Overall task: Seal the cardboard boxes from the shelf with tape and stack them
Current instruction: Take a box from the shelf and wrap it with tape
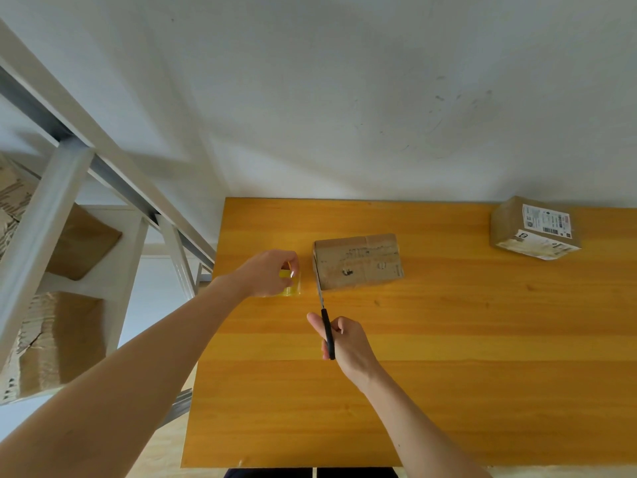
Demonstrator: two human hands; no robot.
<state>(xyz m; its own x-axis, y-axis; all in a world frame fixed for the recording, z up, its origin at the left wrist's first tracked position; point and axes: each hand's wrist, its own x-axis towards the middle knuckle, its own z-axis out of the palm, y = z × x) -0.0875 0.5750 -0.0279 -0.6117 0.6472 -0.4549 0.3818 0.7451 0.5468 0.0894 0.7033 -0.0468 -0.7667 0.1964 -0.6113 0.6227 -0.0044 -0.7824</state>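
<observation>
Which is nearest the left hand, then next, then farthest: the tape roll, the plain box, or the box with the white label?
1. tape roll: held in the left hand, at the left side of the table.
2. plain box: just right of that hand, mid-table.
3. box with the white label: far off at the back right corner.

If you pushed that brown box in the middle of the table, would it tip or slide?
The box looks low and wide, so it would probably slide on the smooth table rather than tip. Its creased cardboard may dent if squeezed.
</observation>
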